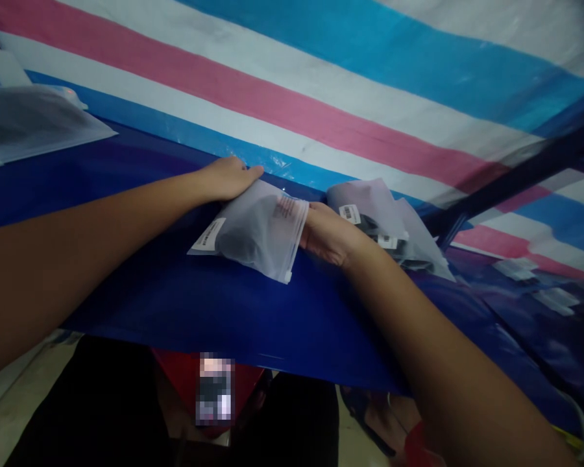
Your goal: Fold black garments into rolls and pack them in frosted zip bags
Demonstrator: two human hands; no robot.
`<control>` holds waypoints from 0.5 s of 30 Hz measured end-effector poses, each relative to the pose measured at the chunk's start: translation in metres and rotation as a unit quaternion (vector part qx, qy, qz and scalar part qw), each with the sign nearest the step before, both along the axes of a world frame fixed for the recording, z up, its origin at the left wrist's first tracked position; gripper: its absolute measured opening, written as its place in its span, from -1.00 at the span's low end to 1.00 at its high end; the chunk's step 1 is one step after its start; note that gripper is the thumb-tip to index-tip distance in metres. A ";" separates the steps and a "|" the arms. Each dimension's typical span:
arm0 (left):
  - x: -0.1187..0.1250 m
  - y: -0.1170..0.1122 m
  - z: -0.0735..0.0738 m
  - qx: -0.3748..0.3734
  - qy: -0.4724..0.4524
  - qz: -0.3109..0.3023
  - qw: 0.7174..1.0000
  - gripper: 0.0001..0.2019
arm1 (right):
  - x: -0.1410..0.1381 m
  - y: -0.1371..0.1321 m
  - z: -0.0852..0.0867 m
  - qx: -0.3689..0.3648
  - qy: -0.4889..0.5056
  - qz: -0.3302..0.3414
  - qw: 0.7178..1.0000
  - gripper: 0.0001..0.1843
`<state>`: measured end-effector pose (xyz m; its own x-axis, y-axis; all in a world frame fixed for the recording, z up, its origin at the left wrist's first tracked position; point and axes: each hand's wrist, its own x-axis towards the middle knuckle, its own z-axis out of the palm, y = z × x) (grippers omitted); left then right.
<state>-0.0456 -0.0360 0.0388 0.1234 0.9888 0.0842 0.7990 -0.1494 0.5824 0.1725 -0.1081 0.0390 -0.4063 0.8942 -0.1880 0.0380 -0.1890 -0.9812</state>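
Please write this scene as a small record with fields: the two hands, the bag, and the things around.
surface: blue table cover
left hand: lies flat on the far corner of the frosted bag
right hand: holds the zipper edge of that bag
bag content: something dark, unclear what
right of hands: pile of similar bags
far left: another bag
behind: striped sheet, pink, white, blue

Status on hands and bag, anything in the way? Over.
Left hand flat on far corner of bag. Right hand grips its zip edge. Bag lies on blue table. Pile of bags right beside right hand.
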 end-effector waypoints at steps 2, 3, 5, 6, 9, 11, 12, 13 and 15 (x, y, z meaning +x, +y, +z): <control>0.006 -0.004 0.001 -0.006 -0.031 -0.012 0.999 -0.42 | -0.001 -0.003 -0.001 -0.005 0.000 0.001 1.000 -0.74; 0.007 -0.006 0.002 -0.009 -0.046 -0.015 0.999 -0.42 | -0.003 -0.003 -0.003 -0.005 0.000 -0.004 1.000 -0.74; 0.009 -0.011 0.003 -0.022 -0.078 -0.016 0.997 -0.42 | -0.005 -0.003 -0.008 0.000 0.003 -0.022 1.000 -0.78; 0.009 -0.012 0.003 -0.030 -0.095 -0.017 0.995 -0.42 | -0.006 -0.001 -0.009 0.006 0.004 -0.031 0.999 -0.80; 0.008 -0.013 0.001 -0.055 -0.125 -0.033 0.990 -0.29 | 0.001 0.007 0.001 0.031 -0.037 -0.031 0.998 -0.84; 0.007 -0.012 -0.003 -0.060 -0.126 -0.054 0.989 -0.20 | 0.014 0.003 0.023 0.056 -0.151 0.004 0.987 -0.83; 0.006 -0.012 -0.004 -0.062 -0.124 -0.062 0.988 -0.17 | 0.022 -0.006 0.036 0.067 -0.240 0.038 0.968 -0.82; 0.006 -0.011 -0.005 -0.064 -0.121 -0.067 0.988 -0.16 | 0.029 -0.022 0.049 0.099 -0.311 0.051 0.944 -0.80; 0.007 -0.011 -0.006 -0.063 -0.112 -0.075 0.989 -0.13 | 0.038 -0.071 0.065 0.167 -0.325 -0.007 0.931 -0.69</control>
<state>-0.0391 -0.0467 0.0324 0.2618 0.9651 0.0040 0.6219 -0.1718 0.7640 0.2101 -0.1788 0.1041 -0.2906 0.9515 -0.1011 0.6446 0.1167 -0.7556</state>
